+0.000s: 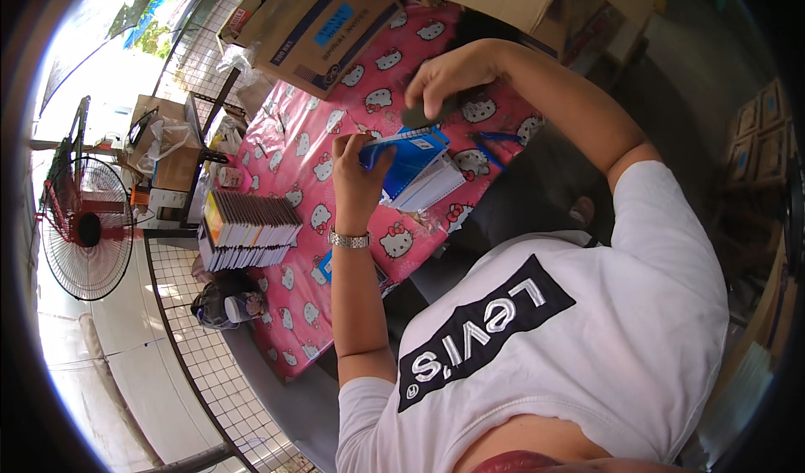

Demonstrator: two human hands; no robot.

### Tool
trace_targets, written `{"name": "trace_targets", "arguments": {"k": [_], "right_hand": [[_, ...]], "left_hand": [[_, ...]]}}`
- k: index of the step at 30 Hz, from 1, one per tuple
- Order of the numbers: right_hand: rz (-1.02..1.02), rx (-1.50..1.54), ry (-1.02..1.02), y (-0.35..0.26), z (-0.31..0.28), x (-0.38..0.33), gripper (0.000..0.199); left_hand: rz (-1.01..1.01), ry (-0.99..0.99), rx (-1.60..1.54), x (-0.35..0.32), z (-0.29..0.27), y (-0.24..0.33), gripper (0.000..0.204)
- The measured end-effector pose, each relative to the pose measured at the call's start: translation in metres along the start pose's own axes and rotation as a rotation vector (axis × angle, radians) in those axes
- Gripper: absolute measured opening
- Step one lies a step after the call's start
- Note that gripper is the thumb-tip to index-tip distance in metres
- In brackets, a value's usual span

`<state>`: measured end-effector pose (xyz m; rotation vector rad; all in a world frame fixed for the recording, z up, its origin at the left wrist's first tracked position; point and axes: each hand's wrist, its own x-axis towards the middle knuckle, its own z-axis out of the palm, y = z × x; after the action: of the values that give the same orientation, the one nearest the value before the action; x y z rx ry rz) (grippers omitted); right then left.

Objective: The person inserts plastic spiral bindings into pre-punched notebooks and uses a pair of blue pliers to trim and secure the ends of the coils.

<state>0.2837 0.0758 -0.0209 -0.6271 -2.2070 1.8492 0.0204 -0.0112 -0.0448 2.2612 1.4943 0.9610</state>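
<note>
Left hand (360, 175) pinches the blue notebook (412, 156); can't tell the right hand's (457, 72) grip. Probably light, bendy, so grab the far edge.

One blue-covered notebook (411, 156) is over one pink surface (279, 332). Left of the notebook are one metal wristwatch (349, 239), one row of booklets (251, 223), too thin to count singly, and, farthest left, one fan (86, 230). Beyond the notebook stands one large carton (302, 45) with one blue label (333, 23). Right of it lies one blue-handled tool (501, 137).
</note>
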Motion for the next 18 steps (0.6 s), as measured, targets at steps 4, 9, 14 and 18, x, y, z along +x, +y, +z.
{"name": "trace_targets", "arguments": {"k": [4,9,14,18], "right_hand": [[-0.02,0.213,0.019,0.002,-0.001,0.005,0.04],[-0.097,0.313,-0.008,0.007,-0.009,0.015,0.041],[-0.065,-0.01,0.148,0.002,0.0,0.026,0.039],[-0.007,-0.093,0.273,0.005,-0.004,0.027,0.04]], "left_hand": [[-0.023,-0.081,0.003,0.005,-0.006,-0.003,0.032],[-0.034,-0.144,-0.024,0.01,-0.011,-0.01,0.031],[-0.016,-0.198,-0.136,0.012,-0.018,-0.014,0.027],[-0.062,-0.198,-0.084,0.012,-0.021,-0.011,0.024]]}}
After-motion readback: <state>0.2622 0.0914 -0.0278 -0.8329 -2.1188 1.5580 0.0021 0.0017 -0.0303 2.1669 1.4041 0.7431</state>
